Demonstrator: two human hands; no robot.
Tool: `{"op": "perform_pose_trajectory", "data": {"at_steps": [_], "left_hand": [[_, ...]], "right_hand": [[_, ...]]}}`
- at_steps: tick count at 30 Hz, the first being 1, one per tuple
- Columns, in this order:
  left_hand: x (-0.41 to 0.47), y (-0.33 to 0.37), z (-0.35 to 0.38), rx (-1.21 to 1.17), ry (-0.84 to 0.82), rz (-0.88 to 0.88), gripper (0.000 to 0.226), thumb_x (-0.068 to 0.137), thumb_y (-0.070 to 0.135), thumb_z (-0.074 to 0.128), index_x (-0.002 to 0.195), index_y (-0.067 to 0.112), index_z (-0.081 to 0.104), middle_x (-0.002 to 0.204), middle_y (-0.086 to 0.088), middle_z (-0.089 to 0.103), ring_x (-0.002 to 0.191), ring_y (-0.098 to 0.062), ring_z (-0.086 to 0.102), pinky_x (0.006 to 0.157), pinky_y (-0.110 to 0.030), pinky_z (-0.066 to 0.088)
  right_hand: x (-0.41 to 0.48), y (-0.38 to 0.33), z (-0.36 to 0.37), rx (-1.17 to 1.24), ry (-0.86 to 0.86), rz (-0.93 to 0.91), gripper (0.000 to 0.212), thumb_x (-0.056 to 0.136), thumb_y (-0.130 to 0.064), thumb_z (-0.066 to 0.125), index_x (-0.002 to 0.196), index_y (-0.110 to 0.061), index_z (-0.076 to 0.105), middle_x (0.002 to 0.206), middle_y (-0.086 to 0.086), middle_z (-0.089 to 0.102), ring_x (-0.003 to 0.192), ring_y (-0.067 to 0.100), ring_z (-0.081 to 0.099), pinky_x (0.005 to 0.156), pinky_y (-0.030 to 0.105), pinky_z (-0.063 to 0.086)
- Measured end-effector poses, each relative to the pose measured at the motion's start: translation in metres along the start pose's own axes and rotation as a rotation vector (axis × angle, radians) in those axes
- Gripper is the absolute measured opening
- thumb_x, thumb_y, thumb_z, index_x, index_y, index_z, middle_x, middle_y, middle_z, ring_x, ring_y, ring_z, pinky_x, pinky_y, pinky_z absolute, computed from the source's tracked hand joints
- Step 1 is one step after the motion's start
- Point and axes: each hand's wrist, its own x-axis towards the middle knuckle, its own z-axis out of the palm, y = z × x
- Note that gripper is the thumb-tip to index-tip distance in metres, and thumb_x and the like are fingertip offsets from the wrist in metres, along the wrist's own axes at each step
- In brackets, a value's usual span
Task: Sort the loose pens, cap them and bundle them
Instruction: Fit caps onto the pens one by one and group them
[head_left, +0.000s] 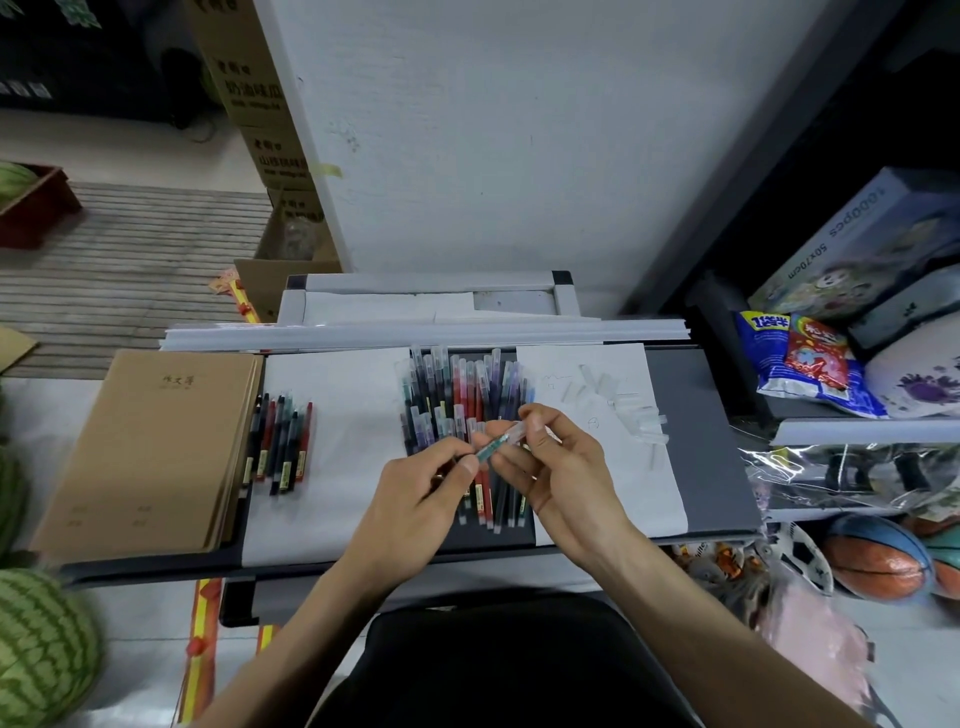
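At left edge of desk (717, 447): brown notebooks (150, 457), flat stack. Just beside them, small row of pens (280, 447) on white paper (337, 384). Centre: pen pile (457, 389) (reds, blues, darks mixed). Above pile, left hand (421, 499) pinches green pen (491, 448) by barrel. Right hand (561, 473), fingers curled, pinches clear cap (515, 432) at pen's far end. Far right sheet: loose clear caps (623, 410), scattered.
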Motion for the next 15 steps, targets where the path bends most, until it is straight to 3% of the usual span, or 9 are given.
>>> {"op": "perform_pose_trajectory", "data": {"at_steps": [5,10,15], "left_hand": [[-0.001,-0.002,0.003,0.039,-0.003,-0.024,0.022,0.108,0.027,0.054,0.096,0.024,0.072,0.06,0.01,0.051,0.055,-0.007,0.042,0.054,-0.022,0.035],[0.007,-0.001,0.005,0.047,-0.054,-0.054,0.038,0.109,0.019,0.052,0.078,0.033,0.07,0.058,0.013,0.051,0.053,-0.006,0.042,0.057,-0.022,0.035],[0.018,-0.002,0.004,-0.213,-0.165,-0.144,0.031,0.11,0.016,0.051,0.091,0.012,0.075,0.062,0.0,0.053,0.045,-0.009,0.04,0.046,-0.019,0.033]], "right_hand": [[-0.002,0.009,-0.003,-0.284,-0.032,-0.172,0.014,0.107,-0.012,0.054,0.11,-0.007,0.067,0.106,0.017,0.078,0.104,0.032,0.075,0.083,0.028,0.06],[0.001,0.017,-0.002,-0.206,-0.02,-0.152,0.026,0.107,-0.007,0.052,0.098,-0.011,0.075,0.105,0.023,0.077,0.1,0.036,0.075,0.08,0.034,0.061],[0.012,0.001,-0.01,-0.236,-0.073,-0.08,0.019,0.105,-0.008,0.057,0.099,-0.009,0.074,0.107,0.023,0.077,0.09,0.03,0.076,0.076,0.029,0.061]]}}
